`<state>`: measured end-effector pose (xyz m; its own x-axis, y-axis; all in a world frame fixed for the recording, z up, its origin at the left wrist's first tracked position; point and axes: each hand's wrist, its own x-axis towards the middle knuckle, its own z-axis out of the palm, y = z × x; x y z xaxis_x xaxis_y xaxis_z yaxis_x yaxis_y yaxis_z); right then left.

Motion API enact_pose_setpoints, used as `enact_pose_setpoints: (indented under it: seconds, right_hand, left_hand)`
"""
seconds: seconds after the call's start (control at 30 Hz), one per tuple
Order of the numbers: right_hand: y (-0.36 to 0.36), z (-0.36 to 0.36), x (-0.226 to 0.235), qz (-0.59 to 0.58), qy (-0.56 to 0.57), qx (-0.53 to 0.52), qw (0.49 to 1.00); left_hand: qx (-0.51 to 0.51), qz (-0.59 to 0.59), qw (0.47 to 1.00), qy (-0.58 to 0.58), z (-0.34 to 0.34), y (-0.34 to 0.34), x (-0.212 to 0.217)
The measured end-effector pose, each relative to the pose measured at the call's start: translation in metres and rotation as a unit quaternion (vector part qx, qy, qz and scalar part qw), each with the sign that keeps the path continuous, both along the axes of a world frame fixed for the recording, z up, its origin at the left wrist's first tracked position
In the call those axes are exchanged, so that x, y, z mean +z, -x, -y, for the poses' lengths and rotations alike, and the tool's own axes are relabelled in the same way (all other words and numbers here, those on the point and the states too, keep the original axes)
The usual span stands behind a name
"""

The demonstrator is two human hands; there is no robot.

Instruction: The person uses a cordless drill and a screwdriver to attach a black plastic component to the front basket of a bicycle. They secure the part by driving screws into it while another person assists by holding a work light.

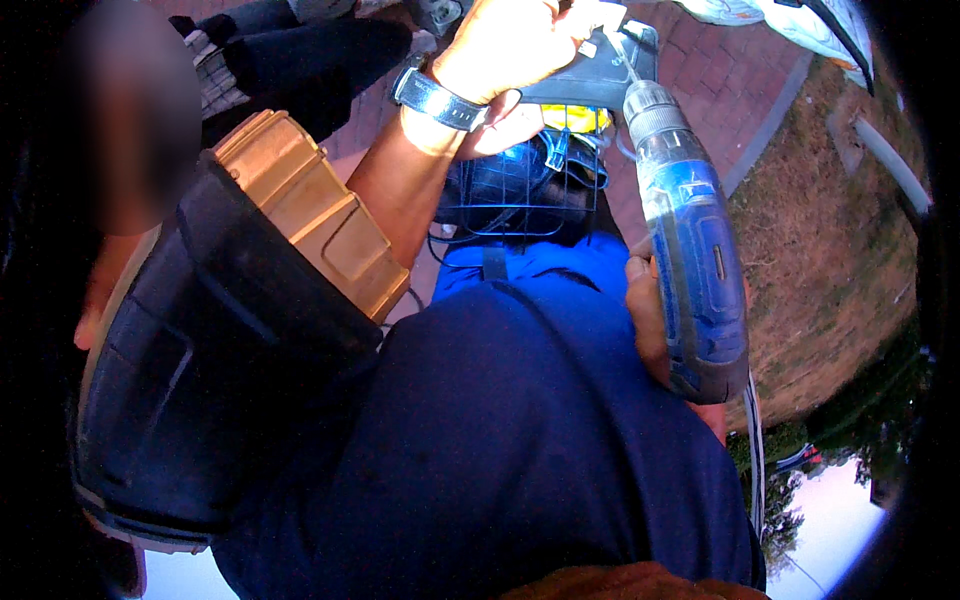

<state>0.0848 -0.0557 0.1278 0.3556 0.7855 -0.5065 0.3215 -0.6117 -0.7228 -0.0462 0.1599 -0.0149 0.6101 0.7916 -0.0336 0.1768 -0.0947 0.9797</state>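
My right hand [646,310] is wrapped round the handle of a blue and black cordless drill [695,250], largely hidden behind its body. The drill points up and away, and its thin bit [624,58] reaches close to my left hand [505,45]. With a dark-strapped watch on its wrist, that hand pinches a small white piece [608,16] by the bit's tip; glare hides whether they touch. Beyond the fingers is a dark flat case or panel [600,75]. Some skin shows below the watch wrist; whose it is I cannot tell.
A wire basket [530,190] with dark and yellow things and cables stands ahead of me. A big black container with a tan ribbed top [310,210] is at my left arm. A person in dark clothes [300,70] is at the upper left. Brick paving meets dry grass [820,230] at right.
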Motion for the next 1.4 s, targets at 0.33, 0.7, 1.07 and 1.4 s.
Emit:
enact_pose_setpoints:
  seconds: [0.33, 0.7, 1.07, 1.4]
  right_hand:
    - [-0.004, -0.004, 0.001, 0.007, -0.023, 0.020, 1.000]
    - [-0.008, -0.002, 0.001, 0.027, -0.064, 0.042, 0.997]
    - [-0.021, -0.018, 0.020, 0.029, 0.026, 0.076, 0.996]
    - [-0.017, -0.015, 0.022, -0.027, 0.146, -0.043, 0.988]
  left_hand:
    - [-0.009, 0.000, 1.000, 0.008, 0.000, 0.001, 0.000]
    - [-0.008, -0.008, 0.999, -0.053, -0.001, 0.001, -0.005]
    - [0.003, 0.030, 0.999, 0.017, 0.000, 0.000, -0.005]
    - [-0.046, 0.017, 0.993, 0.112, -0.011, 0.003, 0.009]
